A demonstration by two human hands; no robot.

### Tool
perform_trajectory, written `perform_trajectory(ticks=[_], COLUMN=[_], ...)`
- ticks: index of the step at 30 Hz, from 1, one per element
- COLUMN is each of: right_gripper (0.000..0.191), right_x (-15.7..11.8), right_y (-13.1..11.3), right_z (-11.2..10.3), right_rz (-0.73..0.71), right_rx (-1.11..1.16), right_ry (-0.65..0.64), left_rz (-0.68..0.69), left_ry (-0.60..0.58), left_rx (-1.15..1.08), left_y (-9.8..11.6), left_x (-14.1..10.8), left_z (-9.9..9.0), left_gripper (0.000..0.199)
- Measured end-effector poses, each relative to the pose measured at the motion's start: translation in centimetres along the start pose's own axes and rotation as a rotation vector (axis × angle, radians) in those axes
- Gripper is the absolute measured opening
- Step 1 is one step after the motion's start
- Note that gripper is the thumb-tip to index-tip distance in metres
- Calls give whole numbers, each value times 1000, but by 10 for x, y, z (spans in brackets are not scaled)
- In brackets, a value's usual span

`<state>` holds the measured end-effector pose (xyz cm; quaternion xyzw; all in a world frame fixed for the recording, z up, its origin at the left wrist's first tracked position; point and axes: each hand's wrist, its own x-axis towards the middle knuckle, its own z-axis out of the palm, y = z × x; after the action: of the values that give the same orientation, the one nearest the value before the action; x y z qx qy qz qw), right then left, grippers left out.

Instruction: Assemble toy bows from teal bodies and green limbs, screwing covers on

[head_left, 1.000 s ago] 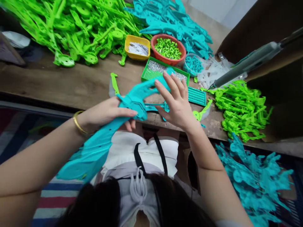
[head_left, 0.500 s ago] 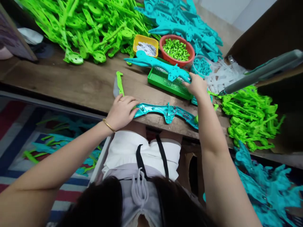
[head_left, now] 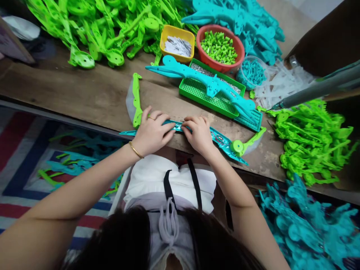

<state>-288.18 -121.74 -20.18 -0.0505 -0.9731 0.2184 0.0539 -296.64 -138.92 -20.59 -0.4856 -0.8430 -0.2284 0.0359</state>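
Note:
A teal bow-shaped plastic shell (head_left: 222, 139), its hollow side up with thin wires inside, lies along the table's front edge. Its left half is under my left hand (head_left: 154, 129), whose fingers are bent and closed on it. My right hand (head_left: 197, 134) pinches the shell near its middle, the fingertips hiding what lies beneath. Lime-green arms with translucent fins stick out at both ends, the left arm (head_left: 136, 99) and the right arm (head_left: 250, 141). Beyond my hands, a second teal shell (head_left: 212, 87) rests across a green perforated basket (head_left: 208, 107), smooth side up.
A yellow tub (head_left: 187, 58) of pale strips, a red bowl (head_left: 201, 33) of small green pieces and a clear cup (head_left: 251, 73) of teal bits stand behind. Green part piles (head_left: 312, 146) flank them. A grey rod (head_left: 317, 89) juts in from the right.
My right hand has let go of the second teal shell, leaving it on the basket, and has come down left to the wired shell. My left hand stays on that shell. The view has shifted slightly.

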Motion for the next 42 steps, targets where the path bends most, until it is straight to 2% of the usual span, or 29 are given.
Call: perform_trajectory(ticks=[7,12,15,19,21,24,28,36,42], right_gripper=[17,15,17,28,33,41,54,48,49], right_x=[7,7,2,-22,-40,-63,-78,-88,-91], right_y=[3,3,9,30,45,63,72,77,82], right_z=[-7,-7,-10,-31,-44,-54,-49,-48,-45], right_rz=[14,32,23,-46,-14,63,84,33,10], right_rx=[8,-14,47,61,4,-79,-117,-150,-148], right_ry=[-42,-81,-82,16,52,16,-51,-16,5], left_rz=[11,98,103,-7,-101,-201,-180,-89,-125], left_ry=[-56,-106,-109,-42,-11,-48,-109,-178,-168], left_rx=[1,80,72,-17,-17,-34,-123,-220,-175], left_y=[-7,-8,-8,-23,-36,-52,-58,-56,-49], left_x=[-2,-1,1,-3,-6,-12,-18,-32,-36], left_z=[1,3,-2,-24,-35,-42,-38,-41,-39], left_gripper=[28,32,33,34,34,41,51,51,51])
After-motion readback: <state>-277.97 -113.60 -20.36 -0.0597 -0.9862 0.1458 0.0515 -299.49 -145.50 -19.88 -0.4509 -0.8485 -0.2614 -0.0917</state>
